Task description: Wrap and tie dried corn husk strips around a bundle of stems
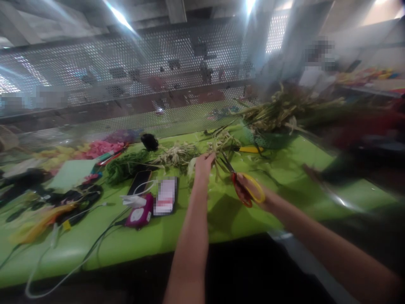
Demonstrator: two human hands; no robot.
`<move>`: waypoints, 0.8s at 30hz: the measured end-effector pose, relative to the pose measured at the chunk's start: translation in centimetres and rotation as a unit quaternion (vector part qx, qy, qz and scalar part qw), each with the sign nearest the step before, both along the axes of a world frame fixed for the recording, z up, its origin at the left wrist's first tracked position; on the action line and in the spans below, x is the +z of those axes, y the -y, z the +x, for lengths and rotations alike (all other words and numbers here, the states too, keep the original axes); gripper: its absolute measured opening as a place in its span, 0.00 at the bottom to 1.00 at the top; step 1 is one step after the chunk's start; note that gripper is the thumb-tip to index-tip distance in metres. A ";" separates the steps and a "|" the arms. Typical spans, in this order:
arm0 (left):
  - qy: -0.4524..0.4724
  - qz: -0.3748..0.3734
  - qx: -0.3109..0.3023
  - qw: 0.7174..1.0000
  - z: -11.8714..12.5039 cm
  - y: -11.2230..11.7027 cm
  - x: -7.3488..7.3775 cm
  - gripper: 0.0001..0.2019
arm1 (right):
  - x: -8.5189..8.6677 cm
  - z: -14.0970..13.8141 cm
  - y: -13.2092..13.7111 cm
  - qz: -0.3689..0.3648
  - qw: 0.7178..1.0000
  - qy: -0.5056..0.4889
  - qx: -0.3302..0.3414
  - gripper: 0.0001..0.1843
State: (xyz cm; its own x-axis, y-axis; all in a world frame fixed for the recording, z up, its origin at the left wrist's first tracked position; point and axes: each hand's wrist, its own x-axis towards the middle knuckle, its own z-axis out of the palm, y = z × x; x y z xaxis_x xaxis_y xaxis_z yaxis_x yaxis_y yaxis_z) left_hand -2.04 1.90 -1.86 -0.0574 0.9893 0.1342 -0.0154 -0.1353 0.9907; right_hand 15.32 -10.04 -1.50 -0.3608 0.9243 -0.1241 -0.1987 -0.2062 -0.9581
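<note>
My left hand (205,161) is closed on some thin, pale green plant stalks (223,141) over the table. In my right hand (249,188) is a pair of scissors (234,179) with red and yellow handles. Its dark blades point up and left toward the stalks, close to my left fingers; whether they touch is blurred. To the left of my left hand lies a heap of pale stringy plant pieces (179,154). A yellow-handled tool (249,149) rests just beyond the scissors. Small scraps are scattered on the green tabletop (190,228).
A green basket (272,139) heaped with long plant stalks (275,109) stands at the back right. Left of my arms lie two phones (165,196), a purple power adapter (139,211) with trailing cables, and dark green netting (123,166). A perforated metal screen (126,93) borders the back.
</note>
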 end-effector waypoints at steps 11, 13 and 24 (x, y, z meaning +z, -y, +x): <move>0.124 -0.010 -0.017 0.992 0.6 0.2 0.0 0.16 | 0.2 -1.3 -1.0 -0.014 0.998 -0.054 -0.030 0.27; 0.116 -0.012 -0.012 0.993 0.6 0.2 0.1 0.15 | 0.2 -1.3 -1.2 -0.029 0.997 -0.063 -0.029 0.27; 0.112 -0.031 -0.005 0.993 0.5 0.2 0.2 0.15 | -1.9 -1.4 -2.6 -0.038 0.994 -0.064 -0.085 0.28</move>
State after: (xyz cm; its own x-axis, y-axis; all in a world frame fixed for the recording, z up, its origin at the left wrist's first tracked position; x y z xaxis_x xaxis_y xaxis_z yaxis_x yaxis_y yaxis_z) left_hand -1.57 1.65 -1.65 -0.0687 0.9959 0.0585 -0.2373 -0.0733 0.9687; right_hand 13.91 -7.45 -3.38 -0.2181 0.9629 -0.1588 -0.3557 -0.2299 -0.9059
